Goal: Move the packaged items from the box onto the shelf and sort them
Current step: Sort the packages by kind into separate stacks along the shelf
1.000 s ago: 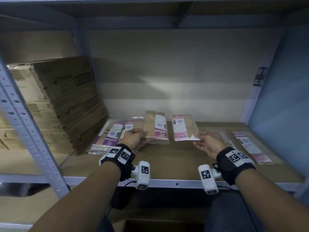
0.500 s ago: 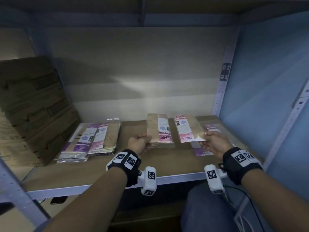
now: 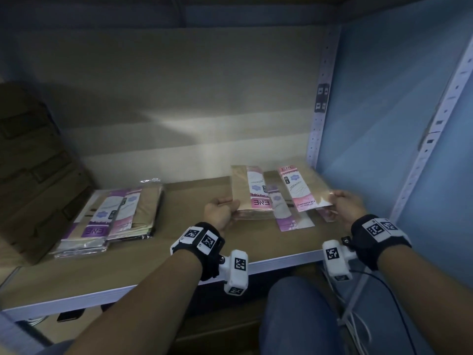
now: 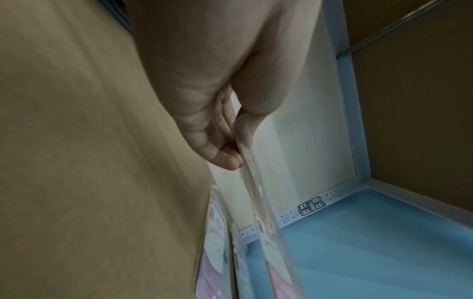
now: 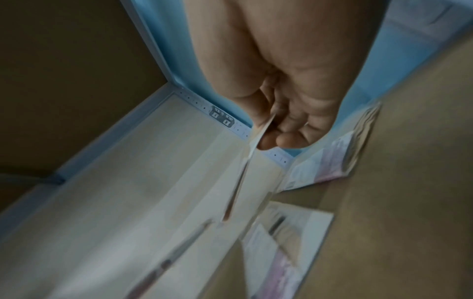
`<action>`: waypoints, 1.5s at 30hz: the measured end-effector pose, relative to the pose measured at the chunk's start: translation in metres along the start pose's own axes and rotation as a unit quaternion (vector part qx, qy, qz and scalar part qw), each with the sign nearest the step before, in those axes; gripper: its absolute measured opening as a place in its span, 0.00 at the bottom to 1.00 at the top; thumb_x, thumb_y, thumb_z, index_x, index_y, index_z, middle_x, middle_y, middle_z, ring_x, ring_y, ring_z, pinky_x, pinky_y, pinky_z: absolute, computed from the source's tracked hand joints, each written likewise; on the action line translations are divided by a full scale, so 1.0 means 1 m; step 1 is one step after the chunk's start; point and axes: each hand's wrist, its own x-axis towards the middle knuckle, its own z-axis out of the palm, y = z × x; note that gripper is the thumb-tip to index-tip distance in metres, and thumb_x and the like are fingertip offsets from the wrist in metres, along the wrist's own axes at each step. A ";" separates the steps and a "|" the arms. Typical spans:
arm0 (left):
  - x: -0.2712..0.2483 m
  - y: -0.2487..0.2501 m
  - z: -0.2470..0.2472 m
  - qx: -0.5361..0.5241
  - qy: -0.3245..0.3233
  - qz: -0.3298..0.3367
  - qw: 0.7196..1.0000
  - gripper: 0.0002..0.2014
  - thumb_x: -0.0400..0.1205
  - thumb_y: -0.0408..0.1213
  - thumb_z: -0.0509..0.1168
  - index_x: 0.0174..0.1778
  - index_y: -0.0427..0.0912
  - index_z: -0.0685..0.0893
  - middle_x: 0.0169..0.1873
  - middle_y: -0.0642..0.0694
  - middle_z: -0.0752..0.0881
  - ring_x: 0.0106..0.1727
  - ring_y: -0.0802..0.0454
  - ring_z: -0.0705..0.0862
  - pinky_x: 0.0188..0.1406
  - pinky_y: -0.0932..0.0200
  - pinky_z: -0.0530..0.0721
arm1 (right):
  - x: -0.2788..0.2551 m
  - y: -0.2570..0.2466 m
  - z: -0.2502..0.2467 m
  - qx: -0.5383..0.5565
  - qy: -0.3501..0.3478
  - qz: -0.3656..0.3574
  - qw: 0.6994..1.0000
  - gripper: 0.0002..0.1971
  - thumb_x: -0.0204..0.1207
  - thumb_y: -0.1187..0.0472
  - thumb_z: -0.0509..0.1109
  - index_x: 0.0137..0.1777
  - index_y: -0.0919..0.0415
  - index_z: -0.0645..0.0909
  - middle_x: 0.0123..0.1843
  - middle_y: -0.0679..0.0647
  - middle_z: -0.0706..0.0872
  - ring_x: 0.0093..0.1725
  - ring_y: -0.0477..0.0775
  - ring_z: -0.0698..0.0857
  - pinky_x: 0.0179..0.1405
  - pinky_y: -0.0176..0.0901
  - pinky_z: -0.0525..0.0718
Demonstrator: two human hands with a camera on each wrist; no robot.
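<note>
A: Far left, we are seeing stacked cardboard cartons [image 3: 38, 175] standing against the shelf's [image 3: 153, 275] left end. Just beside them, we are looking at the purple-labelled stack [image 3: 110, 219], lying flat with a few pink-labelled packets overlapping its right side. We are judging this to be one sorted group, kept apart from the rest.

B: Moving to the middle, our left hand [image 3: 221, 213] is gripping a bundle of packets [image 3: 252, 194] by its near-left corner, thumb on top and fingers curled beneath; the left wrist view is showing several clear edges pinched together. We are holding it low over the shelf, probably as the supply from which single packets are being dealt.

A: Between the hands, a purple packet [image 3: 281, 211] is lying flat on the shelf, and another is partly hidden under what the right hand is carrying.

B: On the right, our right hand [image 3: 346, 210] is pinching a single pink-labelled packet [image 3: 300, 190] by its near-right corner, held flat and just above the packets lying there. We are judging that it is being matched to a pile before being set down; whether it is touching them we cannot tell.

A: The box itself is not clearly in view below the shelf.
</note>
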 end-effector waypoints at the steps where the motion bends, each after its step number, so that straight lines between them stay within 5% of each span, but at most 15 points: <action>1: 0.001 -0.002 0.004 0.000 -0.001 -0.003 1.000 0.09 0.77 0.28 0.70 0.49 0.41 0.79 0.55 0.34 0.88 0.53 0.35 0.88 0.58 0.41 0.84 | 0.007 0.001 -0.004 -0.026 0.019 -0.013 0.999 0.07 0.81 0.71 0.61 0.50 0.62 0.80 0.44 0.63 0.83 0.30 0.56 0.81 0.13 0.33 0.79; 3: 0.004 -0.005 0.013 -0.006 -0.004 -0.010 1.000 0.09 0.77 0.28 0.70 0.50 0.41 0.79 0.54 0.35 0.88 0.54 0.35 0.88 0.59 0.39 0.84 | 0.022 0.005 -0.012 -0.076 0.055 -0.038 0.995 0.11 0.81 0.71 0.61 0.57 0.62 0.81 0.48 0.62 0.84 0.34 0.60 0.84 0.12 0.30 0.78; 5: 0.007 -0.008 0.021 -0.005 -0.002 -0.013 1.000 0.09 0.77 0.28 0.70 0.49 0.42 0.79 0.53 0.37 0.88 0.50 0.39 0.88 0.54 0.44 0.86 | 0.036 0.010 -0.022 -0.129 0.085 -0.045 0.987 0.13 0.79 0.70 0.62 0.59 0.64 0.83 0.55 0.63 0.87 0.48 0.64 0.87 0.31 0.35 0.86; 7: 0.009 -0.010 0.028 -0.011 -0.010 -0.017 1.000 0.08 0.78 0.28 0.69 0.48 0.42 0.78 0.53 0.37 0.88 0.47 0.40 0.88 0.50 0.47 0.85 | 0.046 0.013 -0.030 -0.177 0.111 -0.045 0.977 0.14 0.79 0.69 0.62 0.61 0.65 0.83 0.60 0.64 0.86 0.59 0.64 0.85 0.57 0.46 0.82; 11: 0.013 -0.014 0.038 -0.016 -0.025 -0.022 0.999 0.10 0.79 0.27 0.68 0.54 0.39 0.78 0.52 0.37 0.88 0.42 0.44 0.88 0.45 0.52 0.87 | 0.060 0.017 -0.039 -0.211 0.137 -0.029 0.967 0.17 0.79 0.70 0.62 0.66 0.68 0.80 0.67 0.65 0.82 0.67 0.64 0.80 0.68 0.46 0.73; 14: 0.016 -0.014 0.042 -0.014 -0.031 -0.022 0.999 0.11 0.79 0.26 0.68 0.56 0.37 0.77 0.52 0.37 0.87 0.40 0.46 0.88 0.39 0.56 0.89 | 0.066 0.019 -0.041 -0.232 0.138 -0.021 0.963 0.18 0.80 0.70 0.60 0.68 0.68 0.79 0.69 0.66 0.81 0.68 0.66 0.79 0.69 0.46 0.72; 27: 0.020 -0.017 0.039 -0.043 -0.032 -0.038 0.998 0.10 0.80 0.23 0.66 0.53 0.34 0.75 0.54 0.32 0.86 0.53 0.32 0.88 0.57 0.42 0.87 | 0.072 0.024 -0.041 -0.389 0.126 -0.021 0.912 0.16 0.81 0.65 0.56 0.58 0.71 0.84 0.62 0.70 0.84 0.63 0.71 0.80 0.65 0.53 0.75; 32: 0.014 -0.011 0.040 -0.029 -0.033 -0.028 0.999 0.09 0.80 0.25 0.67 0.52 0.38 0.76 0.44 0.40 0.87 0.37 0.47 0.87 0.28 0.61 0.88 | 0.059 0.016 -0.027 -0.422 0.131 -0.042 0.896 0.17 0.77 0.55 0.60 0.56 0.61 0.86 0.60 0.65 0.85 0.63 0.69 0.77 0.60 0.51 0.73; 35: 0.009 -0.008 0.041 -0.034 -0.035 -0.026 0.998 0.11 0.80 0.25 0.67 0.55 0.37 0.76 0.45 0.41 0.87 0.35 0.49 0.87 0.22 0.65 0.84 | 0.043 0.009 -0.007 -0.369 0.074 -0.084 0.923 0.16 0.77 0.53 0.63 0.55 0.61 0.86 0.56 0.61 0.88 0.56 0.64 0.84 0.59 0.50 0.81; 41: -0.003 -0.004 0.044 -0.064 -0.048 -0.028 0.996 0.13 0.79 0.24 0.67 0.58 0.35 0.75 0.48 0.36 0.87 0.35 0.47 0.88 0.22 0.63 0.85 | -0.004 -0.005 0.043 -0.193 -0.144 -0.084 0.967 0.14 0.81 0.54 0.64 0.56 0.65 0.82 0.44 0.57 0.88 0.35 0.51 0.85 0.30 0.39 0.81; 45: -0.010 -0.006 0.045 -0.091 -0.052 -0.029 0.994 0.12 0.79 0.23 0.67 0.55 0.35 0.75 0.49 0.35 0.87 0.38 0.45 0.88 0.30 0.59 0.89 | -0.018 -0.003 0.061 -0.148 -0.198 -0.053 0.968 0.11 0.79 0.57 0.69 0.55 0.65 0.83 0.48 0.58 0.90 0.41 0.60 0.90 0.45 0.56 0.90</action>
